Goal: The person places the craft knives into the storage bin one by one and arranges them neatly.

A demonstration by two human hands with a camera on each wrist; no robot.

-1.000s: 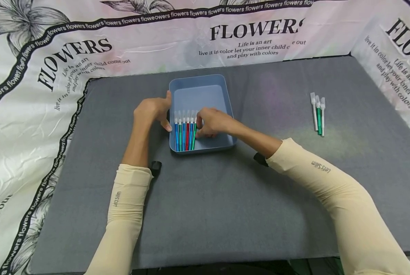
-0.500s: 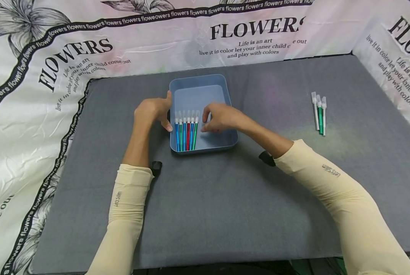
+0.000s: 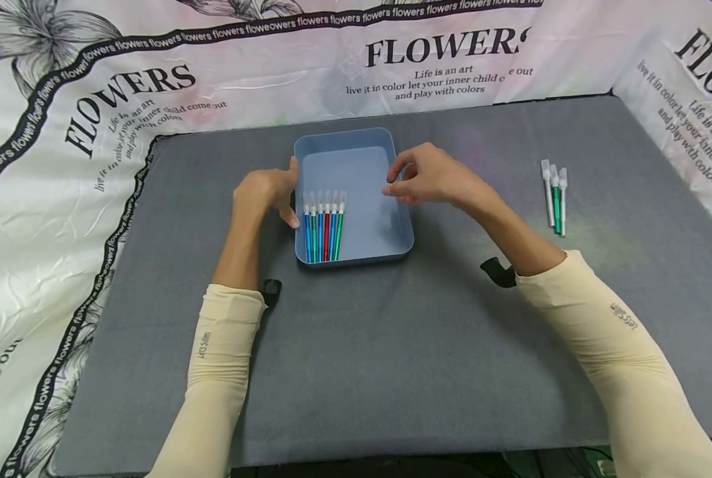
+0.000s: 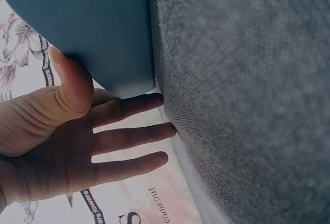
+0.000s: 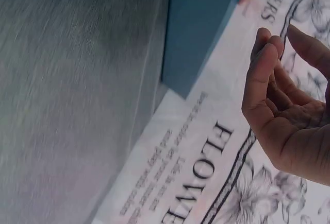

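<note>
A shallow blue-grey tray (image 3: pixel 361 226) lies on the table. Inside it, along the left wall, several slim felt-tip pens (image 3: pixel 326 229) in blue, green and red stand side by side in a row, their clear caps toward the far end. My left hand (image 3: pixel 267 192) rests at the tray's left side, thumb against the wall; the left wrist view shows its fingers (image 4: pixel 129 135) stretched out straight. Over the tray's right rim hovers my right hand (image 3: pixel 430 176), fingers loosely bent and nothing between them. The right wrist view shows a gap between its thumb (image 5: pixel 309 49) and fingers.
Three more pens (image 3: pixel 555 199), two whitish and one green, lie together on the grey tablecloth (image 3: pixel 391 358) to the right. A printed flower sheet (image 3: pixel 260 79) rises behind the table and along its sides.
My right hand has let go of the rightmost green pen, lifted away, and moved right and back to the tray's right rim. The left hand has stayed at the tray.
</note>
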